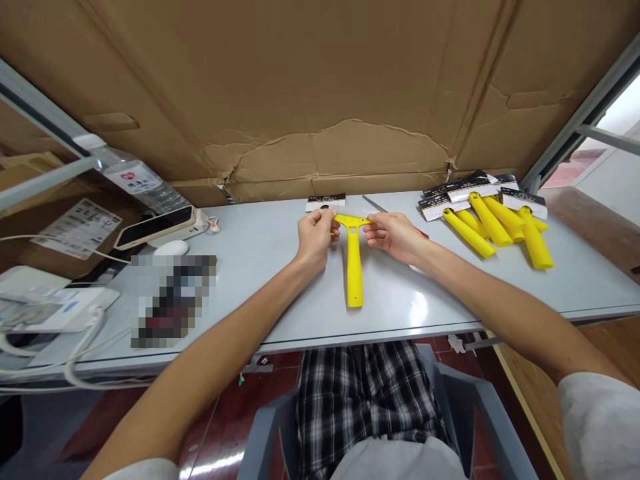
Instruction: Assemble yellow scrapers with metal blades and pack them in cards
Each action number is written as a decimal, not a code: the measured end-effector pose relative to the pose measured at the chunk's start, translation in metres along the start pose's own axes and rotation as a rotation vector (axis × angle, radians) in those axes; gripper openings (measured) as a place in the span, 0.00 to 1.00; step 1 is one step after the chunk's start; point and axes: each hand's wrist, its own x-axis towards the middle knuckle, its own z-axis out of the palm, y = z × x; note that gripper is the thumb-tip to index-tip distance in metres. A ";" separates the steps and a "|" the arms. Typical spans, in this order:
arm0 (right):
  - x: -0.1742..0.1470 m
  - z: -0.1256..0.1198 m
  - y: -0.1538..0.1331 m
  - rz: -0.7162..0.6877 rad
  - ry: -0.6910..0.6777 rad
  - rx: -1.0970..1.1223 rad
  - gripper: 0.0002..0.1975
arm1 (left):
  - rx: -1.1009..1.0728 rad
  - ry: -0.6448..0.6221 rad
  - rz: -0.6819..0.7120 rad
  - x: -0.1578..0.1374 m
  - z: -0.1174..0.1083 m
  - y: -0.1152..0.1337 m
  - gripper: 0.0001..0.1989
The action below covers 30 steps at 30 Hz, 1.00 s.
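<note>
Both hands hold a yellow T-shaped scraper [354, 267] by the two ends of its wide head, the handle pointing toward me over the table. My left hand [316, 235] pinches the left end between thumb and fingers. At the right end, the fingers of my right hand [393, 235] are closed on the head. A pale, thin strip runs along the head's far edge, hard to make out. Just beyond lies a black-and-white header card [326, 202]. A thin grey tool [374, 203] lies partly behind my right hand, and a bit of red shows by that wrist.
Several yellow scraper handles [487, 220] with black-and-white cards [434, 205] lie in a pile at the right. On the left are a phone [156, 227], a white mouse [171, 249], a water bottle [143, 183], cables and a blurred-out item. Cardboard [320, 87] walls the back.
</note>
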 end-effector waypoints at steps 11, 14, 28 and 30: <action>0.001 0.001 -0.001 -0.006 0.042 -0.058 0.04 | -0.053 -0.115 -0.068 -0.001 0.001 0.004 0.05; 0.001 0.001 -0.001 -0.009 0.045 -0.061 0.04 | -0.065 -0.135 -0.056 -0.001 0.001 0.003 0.07; -0.005 0.000 -0.005 0.010 0.013 -0.101 0.06 | -0.046 -0.083 0.013 0.000 -0.001 0.008 0.12; -0.005 0.001 -0.007 0.027 0.029 -0.110 0.08 | -0.047 -0.067 0.031 0.001 -0.001 0.008 0.20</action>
